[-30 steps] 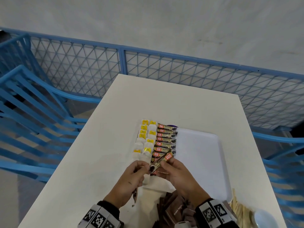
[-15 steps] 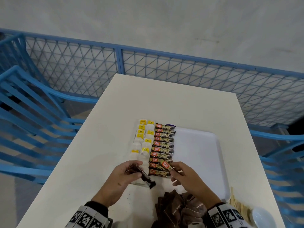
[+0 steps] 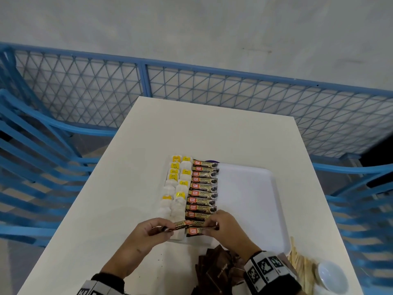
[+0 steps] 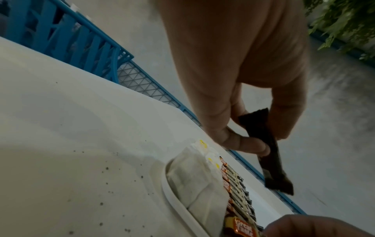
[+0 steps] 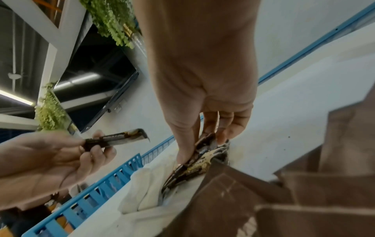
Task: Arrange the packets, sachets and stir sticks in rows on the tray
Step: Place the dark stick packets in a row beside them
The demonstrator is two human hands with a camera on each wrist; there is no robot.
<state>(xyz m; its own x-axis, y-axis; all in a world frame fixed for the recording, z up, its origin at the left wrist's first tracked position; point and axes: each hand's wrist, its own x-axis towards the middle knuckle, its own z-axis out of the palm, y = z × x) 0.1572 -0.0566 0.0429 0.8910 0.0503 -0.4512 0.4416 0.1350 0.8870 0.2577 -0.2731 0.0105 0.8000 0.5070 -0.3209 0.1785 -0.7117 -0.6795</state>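
Observation:
A white tray (image 3: pixel 251 188) lies on the white table. Along its left side are white tea bags with yellow tags (image 3: pixel 177 188) and beside them a column of coffee sachets (image 3: pixel 204 186). My left hand (image 3: pixel 161 227) pinches one coffee sachet (image 3: pixel 179 225) just above the tray's near left corner; the same dark sachet (image 4: pixel 267 149) hangs between its thumb and fingers in the left wrist view. My right hand (image 3: pixel 212 225) pinches the right end of a sachet (image 5: pixel 199 154) at the near end of the column, low against the tray.
A heap of brown sugar packets (image 3: pixel 219 271) lies near the table's front edge, under my right wrist. Wooden stir sticks (image 3: pixel 302 267) and a small white bowl (image 3: pixel 331 277) are at the front right. Blue chairs (image 3: pixel 32 167) and a blue mesh fence (image 3: pixel 212 90) surround the table.
My right hand has brought its sachet down onto the near end of the column. My left hand has moved right, turning its sachet level beside the column.

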